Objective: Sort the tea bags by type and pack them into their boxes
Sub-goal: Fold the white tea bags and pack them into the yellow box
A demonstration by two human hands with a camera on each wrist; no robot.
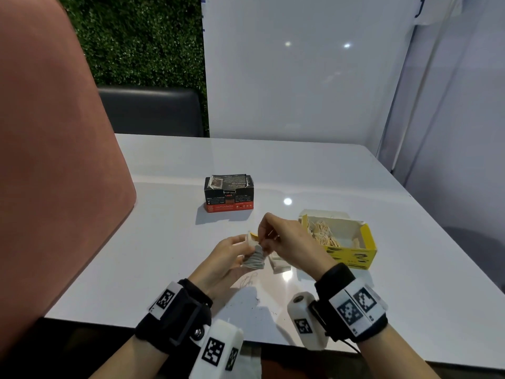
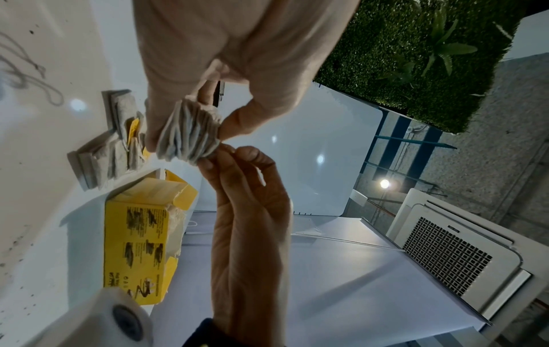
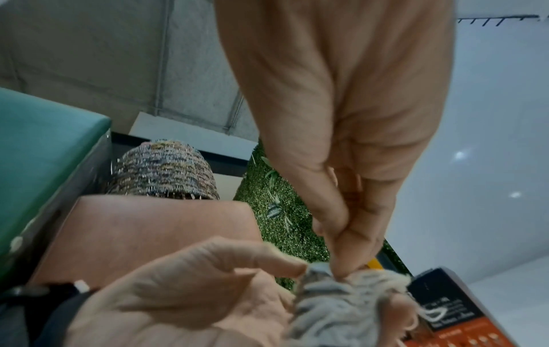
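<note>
Left hand (image 1: 222, 258) grips a fanned bunch of tea bags (image 2: 190, 135) above the counter (image 1: 169, 255), and the right hand (image 1: 284, 242) fingers (image 2: 219, 155) pinch one bag's edge. Tug too hard and it'll probably rip or drag the whole bunch loose, short of the yellow box (image 1: 352, 254).

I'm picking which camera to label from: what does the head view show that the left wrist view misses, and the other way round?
Only the head view shows the black and red box beyond the hands, and the inside of the open yellow box, already holding tea bags.

Only the left wrist view shows the row of loose tea bags lying on the table as separate bags with a yellow tag among them, and the fanned edges of the held bundle.

Both show the left hand gripping a bundle of grey tea bags while the right hand pinches at its top.
</note>
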